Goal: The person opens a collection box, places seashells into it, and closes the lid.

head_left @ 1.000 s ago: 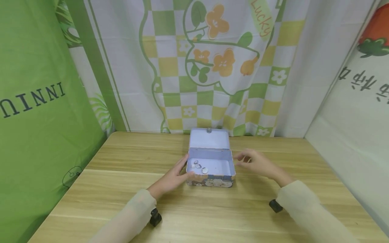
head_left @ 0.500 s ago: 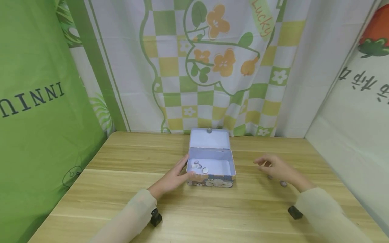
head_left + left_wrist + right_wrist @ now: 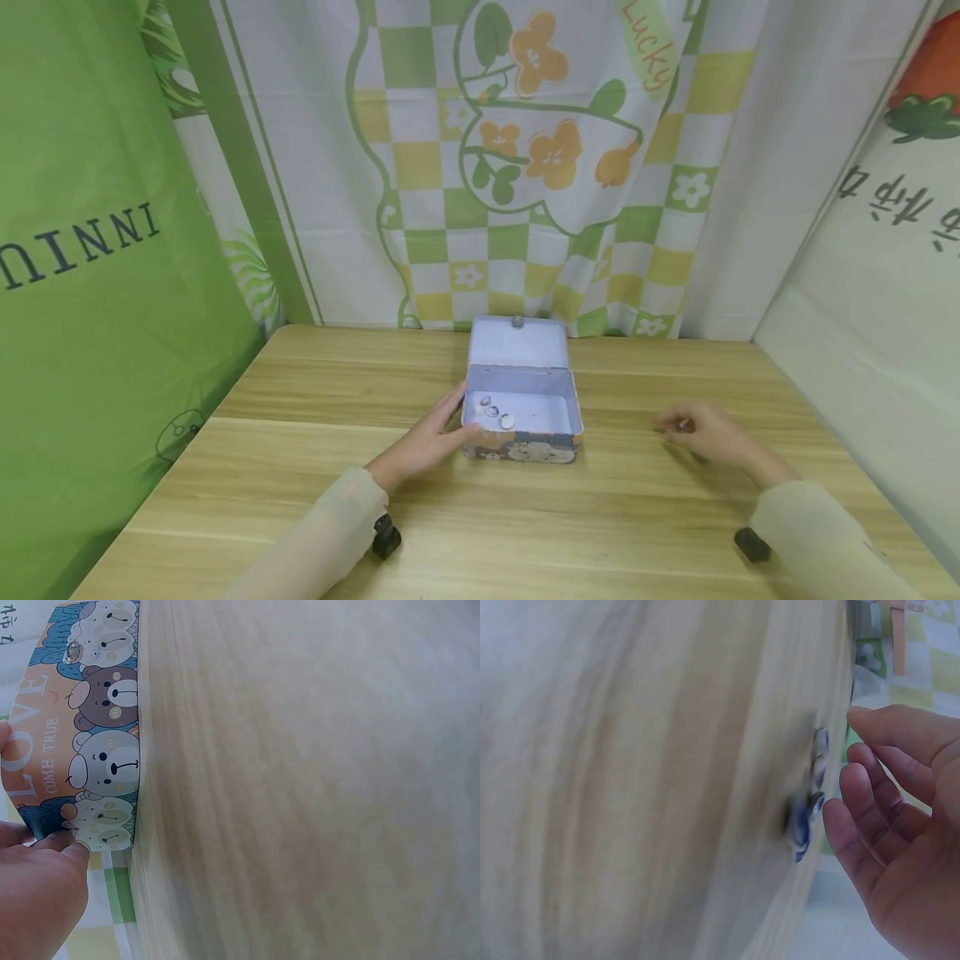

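A tin box (image 3: pixel 538 450) with cartoon bears on its front stands near the back of the table, lid (image 3: pixel 517 346) raised. Inside, towards its left, lie several small whitish shell-like pieces (image 3: pixel 507 422). My left hand (image 3: pixel 422 443) grips the box's left side, thumb at the front rim and fingers along the side wall. Off to the right, my right hand (image 3: pixel 711 435) is low over the table with loosely bent fingers and nothing between them. Beside its fingertips several shell-like pieces (image 3: pixel 799 825) with dark blue markings lie on the wood, hidden from the head view.
The wooden table (image 3: pixel 315 483) ends at a patterned curtain (image 3: pixel 427 167) behind the box. A green cloth (image 3: pixel 90 333) hangs on the left, a white one (image 3: pixel 862 333) on the right. A thin dark cable (image 3: pixel 177 429) shows beyond the left table edge.
My right hand has moved right, away from beside the box, to over the loose pieces, which it now covers in the head view. The left hand and box have stayed put.
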